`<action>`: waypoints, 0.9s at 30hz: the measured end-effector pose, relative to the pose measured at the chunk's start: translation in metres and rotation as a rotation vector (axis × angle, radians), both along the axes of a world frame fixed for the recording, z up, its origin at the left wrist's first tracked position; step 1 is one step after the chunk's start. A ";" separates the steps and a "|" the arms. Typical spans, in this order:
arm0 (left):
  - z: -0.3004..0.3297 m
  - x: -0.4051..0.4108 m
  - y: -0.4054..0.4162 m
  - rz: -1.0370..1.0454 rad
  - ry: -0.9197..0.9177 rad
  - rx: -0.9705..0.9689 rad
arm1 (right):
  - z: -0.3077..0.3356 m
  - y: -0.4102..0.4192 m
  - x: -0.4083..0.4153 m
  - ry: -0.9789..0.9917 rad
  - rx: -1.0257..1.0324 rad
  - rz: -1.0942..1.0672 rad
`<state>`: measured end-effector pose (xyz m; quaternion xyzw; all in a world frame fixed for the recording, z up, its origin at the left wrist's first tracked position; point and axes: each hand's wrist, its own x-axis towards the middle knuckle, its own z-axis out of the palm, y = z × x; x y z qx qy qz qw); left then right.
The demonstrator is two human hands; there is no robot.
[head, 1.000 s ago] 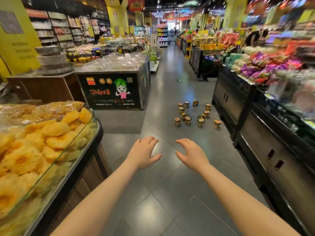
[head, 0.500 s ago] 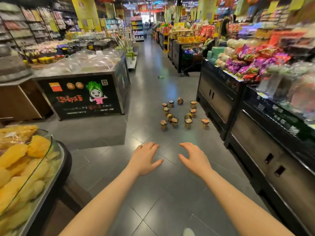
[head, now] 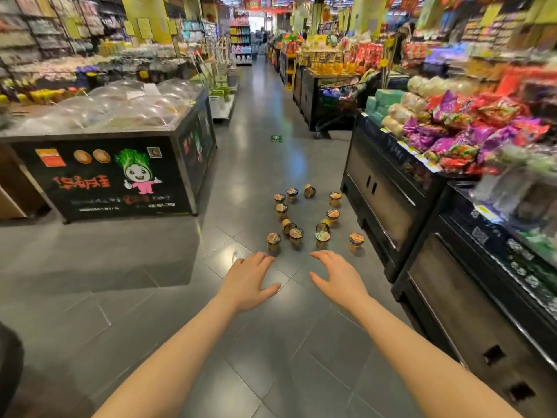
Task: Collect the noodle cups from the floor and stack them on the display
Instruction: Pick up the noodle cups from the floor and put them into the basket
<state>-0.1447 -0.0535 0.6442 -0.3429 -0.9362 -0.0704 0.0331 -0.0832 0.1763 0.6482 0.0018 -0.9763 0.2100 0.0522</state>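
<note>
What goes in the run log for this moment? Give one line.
phase: approach | left hand: open, empty | right hand: open, empty | noodle cups: scattered on floor, some tipped, none picked | black display cabinet: right of cups

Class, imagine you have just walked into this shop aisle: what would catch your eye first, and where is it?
First, the cluster of noodle cups scattered on the grey floor mid-aisle, most upright, a few tipped over. Just in front of them, the left hand and right hand reach forward, empty. To the left stands a black display counter with a cartoon cabbage.
</note>
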 end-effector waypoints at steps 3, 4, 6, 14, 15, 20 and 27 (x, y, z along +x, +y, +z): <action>-0.007 -0.050 0.015 0.005 -0.024 -0.001 | -0.010 0.018 -0.046 -0.020 0.004 -0.010; -0.010 -0.066 0.019 -0.001 -0.026 -0.004 | -0.015 0.024 -0.061 -0.029 0.004 -0.018; -0.018 -0.103 0.029 -0.018 -0.030 -0.003 | -0.024 0.033 -0.093 -0.038 -0.002 -0.039; -0.007 -0.283 0.074 -0.135 0.003 -0.014 | -0.027 0.067 -0.235 -0.045 -0.020 -0.159; -0.003 -0.305 0.079 -0.154 0.016 -0.008 | -0.026 0.071 -0.252 -0.040 -0.031 -0.177; -0.008 -0.395 0.104 -0.172 -0.012 -0.027 | -0.029 0.095 -0.321 -0.049 -0.054 -0.212; -0.034 -0.485 0.169 -0.236 -0.039 -0.032 | -0.044 0.155 -0.410 -0.066 -0.069 -0.266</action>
